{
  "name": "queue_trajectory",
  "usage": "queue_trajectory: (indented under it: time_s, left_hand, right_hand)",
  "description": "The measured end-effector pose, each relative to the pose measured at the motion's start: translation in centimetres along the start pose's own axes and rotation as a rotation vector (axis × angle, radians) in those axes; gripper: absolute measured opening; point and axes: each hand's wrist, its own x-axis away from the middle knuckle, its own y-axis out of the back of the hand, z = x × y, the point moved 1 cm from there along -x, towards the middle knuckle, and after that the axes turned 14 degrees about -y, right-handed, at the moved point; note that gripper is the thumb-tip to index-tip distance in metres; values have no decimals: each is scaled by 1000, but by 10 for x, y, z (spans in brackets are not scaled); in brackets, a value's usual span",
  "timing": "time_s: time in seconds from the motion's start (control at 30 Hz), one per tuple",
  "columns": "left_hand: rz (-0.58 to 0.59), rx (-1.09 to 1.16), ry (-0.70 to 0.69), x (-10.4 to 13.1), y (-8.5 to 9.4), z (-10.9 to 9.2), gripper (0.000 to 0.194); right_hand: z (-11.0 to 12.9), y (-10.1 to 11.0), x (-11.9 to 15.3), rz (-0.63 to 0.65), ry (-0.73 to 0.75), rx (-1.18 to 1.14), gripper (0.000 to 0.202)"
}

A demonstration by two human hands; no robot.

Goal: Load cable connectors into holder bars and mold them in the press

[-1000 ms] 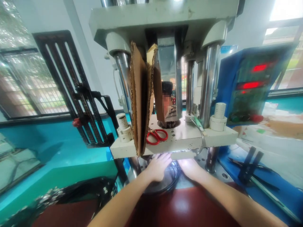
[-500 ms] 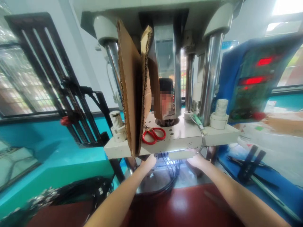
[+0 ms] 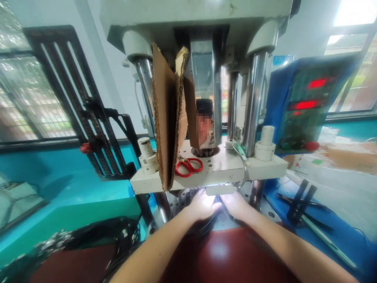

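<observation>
Under the front edge of the white press plate (image 3: pixel 253 169), my left hand (image 3: pixel 204 205) lies over a bundle of thin black cables (image 3: pixel 207 225), with its thumb pointing right. My right hand (image 3: pixel 234 202) is close beside it, on the right of the cables. Glare from the white lamp (image 3: pixel 223 190) washes out the fingers of both hands, so their grip is unclear. The lamp hangs just above the hands on a bent metal arm. Red-handled scissors (image 3: pixel 189 167) rest on the plate, next to folded cardboard (image 3: pixel 166 118).
A blue control box (image 3: pixel 309 106) with red displays stands at the right. Below it, a blue surface (image 3: pixel 330 236) holds tools. More black cables (image 3: pixel 85 239) lie at lower left. The bright central column reflects a person in a dark cap.
Both hands have moved inward, closer together beneath the lamp. The black cables that looped between them are now largely covered by my left hand. The camera view has shifted slightly.
</observation>
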Motion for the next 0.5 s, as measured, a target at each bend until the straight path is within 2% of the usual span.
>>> queue_trajectory:
  time_s: [0.03, 0.13, 0.37, 0.5]
  left_hand:
    - [-11, -27, -45, -1, -2, 0, 48]
    - [-23, -61, -66, -1, -7, 6, 50]
    - [-86, -11, 1, -4, -18, 14, 51]
    - [-43, 33, 30, -8, -17, 16, 51]
  right_hand:
    - [1, 0, -2, -3, -10, 5, 27]
    - [3, -2, -5, 0, -22, 9, 30]
    - [6, -5, -12, 52, -30, -7, 34]
    - [7, -3, -18, 93, -31, -22, 26]
